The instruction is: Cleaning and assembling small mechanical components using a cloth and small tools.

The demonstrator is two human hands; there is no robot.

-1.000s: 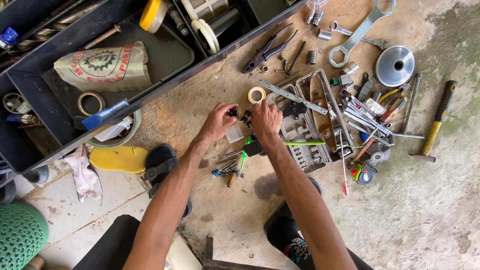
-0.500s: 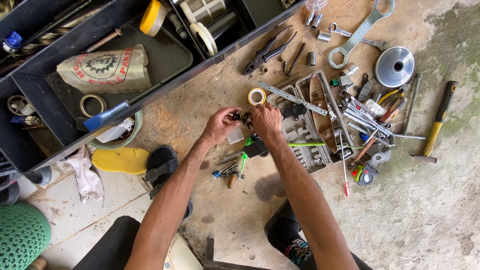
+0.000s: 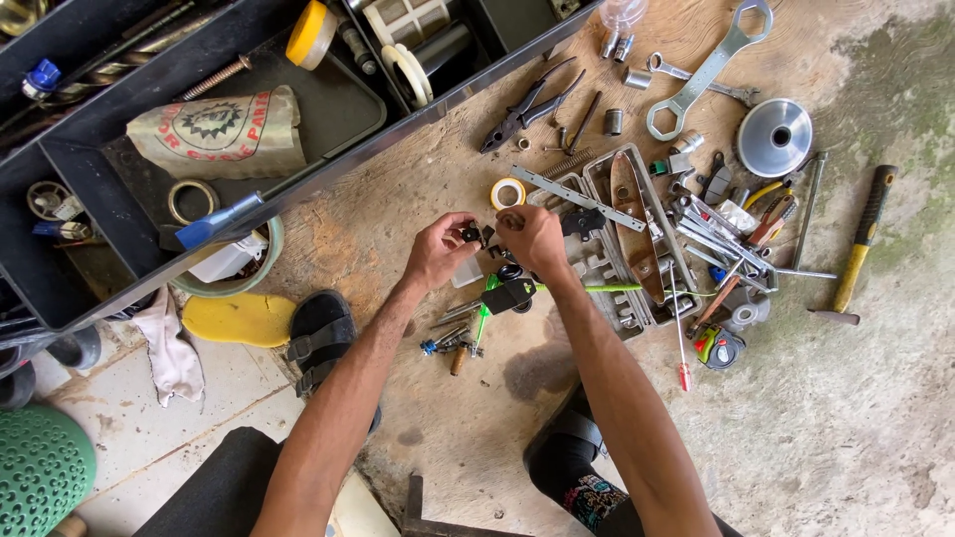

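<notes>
Right between my two hands I hold a small black part [image 3: 476,235], raised a little above the wooden board [image 3: 418,189] and the clutter on it. My left hand [image 3: 441,249] has thumb and fingertips pinched shut on it from the left. My right hand [image 3: 534,237] is curled closed at the same spot from the other side; whether its fingers clamp the same part or a second small piece I cannot tell, since the knuckles hide it.

Just beyond the hands lies a roll of pale tape [image 3: 507,193] flat on the board. Below them, near my wrists, sits a black block with a green cable [image 3: 509,294], and further toward me a small heap of bits and screws [image 3: 450,344]. To the right of my right hand stands a grey moulded tray [image 3: 637,234] with a flat metal strip [image 3: 574,189] across its corner, then a pile of wrenches and screwdrivers [image 3: 721,234]. A pair of black pliers [image 3: 527,104] lies well beyond the hands, a big ring spanner [image 3: 708,72] further right, a shiny round metal disc [image 3: 774,137] past that, and a hammer with a yellow and black handle [image 3: 858,249] out on the concrete floor. On the left a dark toolbox [image 3: 90,239] holds a printed sack [image 3: 221,134] and a yellow tape roll [image 3: 309,34]. A yellow sandal [image 3: 239,318] and a black sandal [image 3: 320,338] lie beside my left forearm.
</notes>
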